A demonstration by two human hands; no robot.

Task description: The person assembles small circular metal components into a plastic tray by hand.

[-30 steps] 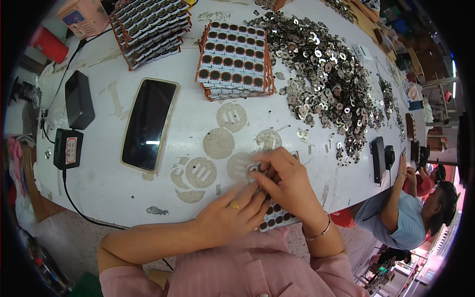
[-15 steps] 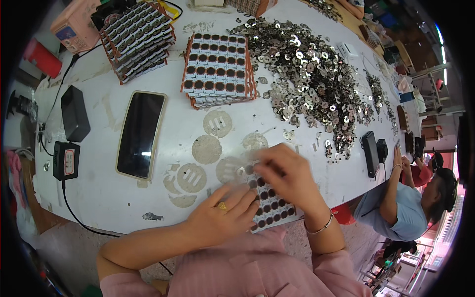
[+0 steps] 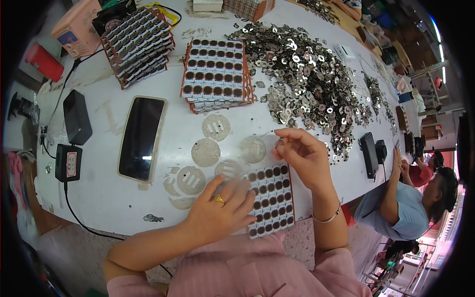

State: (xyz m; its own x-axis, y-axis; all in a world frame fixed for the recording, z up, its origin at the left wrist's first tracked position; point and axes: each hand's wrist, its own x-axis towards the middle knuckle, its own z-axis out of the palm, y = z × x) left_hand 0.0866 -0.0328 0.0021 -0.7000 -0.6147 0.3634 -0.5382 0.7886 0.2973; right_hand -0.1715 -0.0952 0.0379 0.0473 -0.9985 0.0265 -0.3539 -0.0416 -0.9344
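Note:
A sheet of dark round pieces in rows on white printed squares with a reddish edge [image 3: 271,200] lies at the table's near edge, in front of me. My left hand [image 3: 221,205], a yellow ring on one finger, is over the sheet's left edge; its bent fingertips are blurred, so their grip is unclear. Above the sheet's upper right corner, my right hand [image 3: 306,156] is raised with thumb and fingers pinched together. Something tiny may be between those fingertips, too small to name. Just beyond the right hand spreads a heap of small shiny metal ring-shaped pieces [image 3: 316,84].
Two stacks of similar sheets, one nearer the middle [image 3: 215,64] and one at left [image 3: 136,44], stand at the back. A phone [image 3: 142,138] lies left of my hands. Black power adapters [image 3: 76,118] and cables sit farther left. A co-worker in blue [image 3: 396,203] sits at right.
My right hand has lifted off the sheet and moved up and right toward the metal pieces. My left hand has shifted slightly left, leaving more of the sheet uncovered.

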